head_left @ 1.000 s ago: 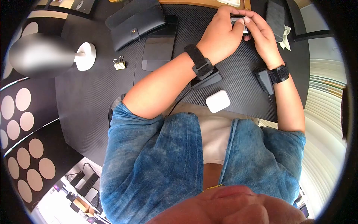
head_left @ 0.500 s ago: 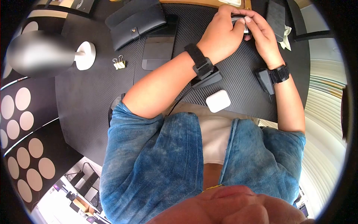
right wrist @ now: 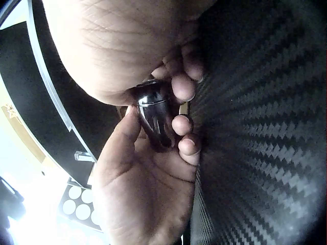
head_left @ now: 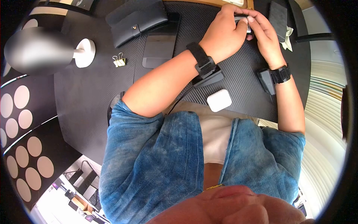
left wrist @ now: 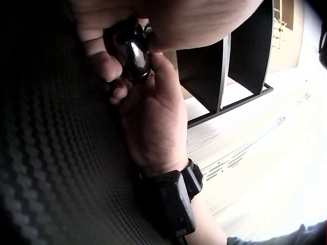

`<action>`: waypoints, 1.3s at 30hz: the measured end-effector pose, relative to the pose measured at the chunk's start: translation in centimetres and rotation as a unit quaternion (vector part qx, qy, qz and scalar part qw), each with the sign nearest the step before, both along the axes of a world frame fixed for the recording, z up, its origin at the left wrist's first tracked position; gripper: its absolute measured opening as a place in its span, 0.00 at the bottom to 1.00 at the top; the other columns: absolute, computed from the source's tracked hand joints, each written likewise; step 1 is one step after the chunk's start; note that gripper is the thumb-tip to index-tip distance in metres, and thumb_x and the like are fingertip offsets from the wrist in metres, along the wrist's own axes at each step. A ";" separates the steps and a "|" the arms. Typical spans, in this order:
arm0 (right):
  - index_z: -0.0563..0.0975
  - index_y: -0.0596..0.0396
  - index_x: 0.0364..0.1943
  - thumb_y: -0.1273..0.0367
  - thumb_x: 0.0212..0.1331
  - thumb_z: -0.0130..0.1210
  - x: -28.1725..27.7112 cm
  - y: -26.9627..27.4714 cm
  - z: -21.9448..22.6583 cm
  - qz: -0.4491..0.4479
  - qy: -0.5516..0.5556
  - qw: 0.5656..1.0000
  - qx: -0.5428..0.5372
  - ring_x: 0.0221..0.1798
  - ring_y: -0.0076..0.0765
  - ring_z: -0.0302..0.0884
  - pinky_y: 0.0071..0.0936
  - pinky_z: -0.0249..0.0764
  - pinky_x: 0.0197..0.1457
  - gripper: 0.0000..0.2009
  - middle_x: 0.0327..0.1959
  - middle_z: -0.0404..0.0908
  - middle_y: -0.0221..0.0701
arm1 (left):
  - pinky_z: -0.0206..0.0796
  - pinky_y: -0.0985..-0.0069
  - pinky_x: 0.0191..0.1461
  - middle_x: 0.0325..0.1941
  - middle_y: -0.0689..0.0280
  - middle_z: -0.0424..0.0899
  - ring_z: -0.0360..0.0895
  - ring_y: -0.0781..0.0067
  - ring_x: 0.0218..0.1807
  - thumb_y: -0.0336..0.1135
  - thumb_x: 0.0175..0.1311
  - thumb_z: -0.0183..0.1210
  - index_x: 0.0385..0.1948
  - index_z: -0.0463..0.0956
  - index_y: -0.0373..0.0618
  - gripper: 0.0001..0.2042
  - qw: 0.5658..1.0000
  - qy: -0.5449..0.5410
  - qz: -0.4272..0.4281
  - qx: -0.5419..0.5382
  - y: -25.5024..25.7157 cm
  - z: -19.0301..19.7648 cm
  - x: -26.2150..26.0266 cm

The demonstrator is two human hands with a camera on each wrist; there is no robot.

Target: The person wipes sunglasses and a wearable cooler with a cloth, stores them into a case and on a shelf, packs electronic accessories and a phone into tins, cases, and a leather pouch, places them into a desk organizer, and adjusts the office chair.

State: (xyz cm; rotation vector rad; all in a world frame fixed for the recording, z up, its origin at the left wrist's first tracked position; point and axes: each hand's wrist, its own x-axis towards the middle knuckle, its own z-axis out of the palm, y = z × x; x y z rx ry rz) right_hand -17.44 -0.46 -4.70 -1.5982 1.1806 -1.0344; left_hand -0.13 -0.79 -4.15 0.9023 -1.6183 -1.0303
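At the far side of the desk, both hands hold one small glossy black object [right wrist: 157, 122] with rounded ends. A thin seam runs across it in the right wrist view, and a silvery strip shows in the head view. My left hand [head_left: 226, 35] grips it from the left, the thumb on top. From the right, my right hand [head_left: 266, 35] pinches it between thumb and curled fingers, and the fingertips of both hands meet at its far edge. The fingers hide much of the object, and I cannot tell its kind.
A black pouch with a snap [head_left: 140, 22] partly covers a dark phone [head_left: 160, 48]. A gold binder clip [head_left: 119, 60] lies left of them. Near the front edge is a white rounded case [head_left: 219, 100]. A dark grey box [head_left: 277, 20] stands right of the hands, a white lamp base [head_left: 85, 53] at left.
Both hands keep the same hold on the glossy black object. The head view has shifted slightly, so the desk items sit a little higher in it.
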 end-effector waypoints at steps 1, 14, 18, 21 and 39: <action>0.74 0.51 0.60 0.62 0.74 0.44 -0.1 -0.1 -0.1 0.007 -0.006 1.000 -0.001 0.42 0.11 0.71 0.12 0.69 0.40 0.17 0.43 0.78 0.19 | 0.72 0.67 0.50 0.46 0.46 0.79 0.80 0.51 0.46 0.36 0.72 0.50 0.54 0.66 0.31 0.17 0.999 -0.034 0.011 -0.030 -0.2 -0.3 -0.1; 0.74 0.53 0.59 0.63 0.74 0.43 -0.1 -0.1 -0.1 0.015 -0.020 1.000 0.008 0.43 0.11 0.71 0.13 0.68 0.42 0.17 0.46 0.78 0.18 | 0.70 0.64 0.54 0.46 0.40 0.77 0.78 0.44 0.50 0.31 0.68 0.52 0.50 0.65 0.29 0.15 1.000 -0.005 -0.001 0.019 0.2 0.5 0.0; 0.73 0.53 0.59 0.63 0.74 0.43 0.2 0.1 0.1 0.003 -0.022 1.000 0.013 0.42 0.12 0.70 0.13 0.67 0.43 0.17 0.45 0.77 0.18 | 0.70 0.63 0.54 0.46 0.40 0.77 0.78 0.44 0.49 0.31 0.68 0.52 0.50 0.66 0.29 0.15 1.000 0.000 -0.002 0.017 0.3 0.6 -0.1; 0.73 0.54 0.59 0.64 0.74 0.43 -0.3 -0.1 -0.3 0.001 -0.024 1.000 0.017 0.42 0.12 0.69 0.13 0.66 0.43 0.17 0.44 0.76 0.18 | 0.70 0.63 0.54 0.46 0.40 0.77 0.78 0.44 0.49 0.31 0.68 0.52 0.49 0.66 0.29 0.15 1.000 0.004 -0.004 0.030 0.5 1.1 0.0; 0.73 0.57 0.59 0.65 0.74 0.43 -0.1 -0.3 -0.3 0.012 -0.017 1.000 -0.020 0.45 0.12 0.70 0.12 0.67 0.48 0.17 0.46 0.77 0.20 | 0.71 0.64 0.53 0.45 0.40 0.77 0.79 0.45 0.48 0.30 0.68 0.53 0.49 0.66 0.28 0.15 1.000 0.007 -0.008 0.023 0.3 1.2 0.1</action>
